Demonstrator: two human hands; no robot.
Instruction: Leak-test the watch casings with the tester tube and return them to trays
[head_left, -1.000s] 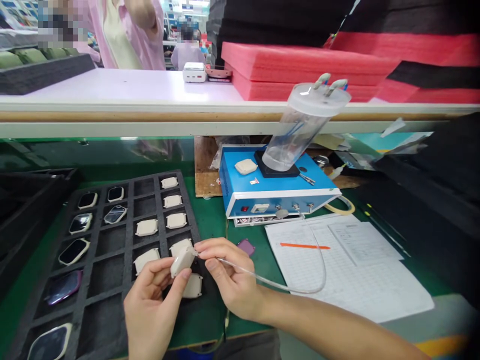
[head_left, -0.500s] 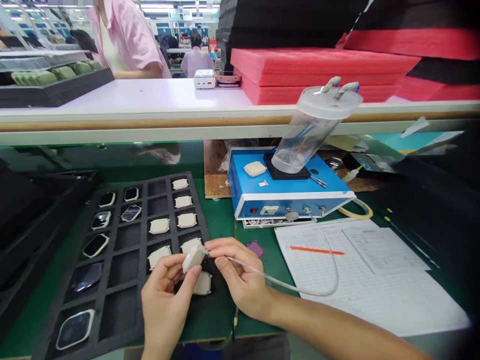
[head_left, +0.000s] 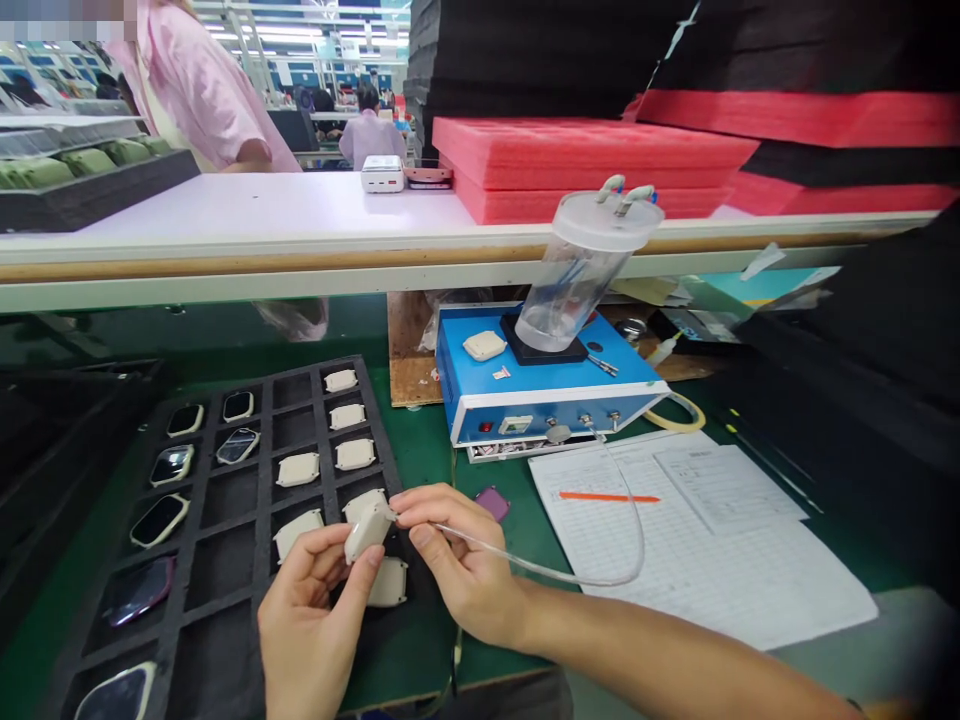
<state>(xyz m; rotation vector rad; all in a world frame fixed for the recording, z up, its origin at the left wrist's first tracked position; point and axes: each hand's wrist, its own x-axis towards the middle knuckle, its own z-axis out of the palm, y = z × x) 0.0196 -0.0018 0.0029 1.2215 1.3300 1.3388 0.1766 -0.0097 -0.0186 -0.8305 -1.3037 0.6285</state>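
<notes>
Between the thumb and fingers of my left hand (head_left: pixel 319 600) is a cream watch case (head_left: pixel 367 530), tilted on edge above the tray. My right hand (head_left: pixel 461 560) pinches the end of a clear thin tube (head_left: pixel 555 575), its tip against the upper corner of the case; whether it touches cannot be made out. The tube loops back to the front of a blue box-shaped machine (head_left: pixel 555 400). Under my hands, a black foam tray (head_left: pixel 259 490) holds more cream cases on its right side and watches with dark glass faces on its left.
A clear cylinder (head_left: pixel 574 280) and a cream case (head_left: pixel 484 346) rest on the machine. Right of it lie printed sheets (head_left: pixel 697 550) with an orange strip (head_left: pixel 609 497). A shelf (head_left: pixel 300 215) crosses above, bearing red foam (head_left: pixel 585 155). A person in pink (head_left: pixel 202 90) stands behind it.
The view has shifted slightly, so most things sit further left. The person in pink has moved left. Both my hands keep the case and tube in nearly the same pose.
</notes>
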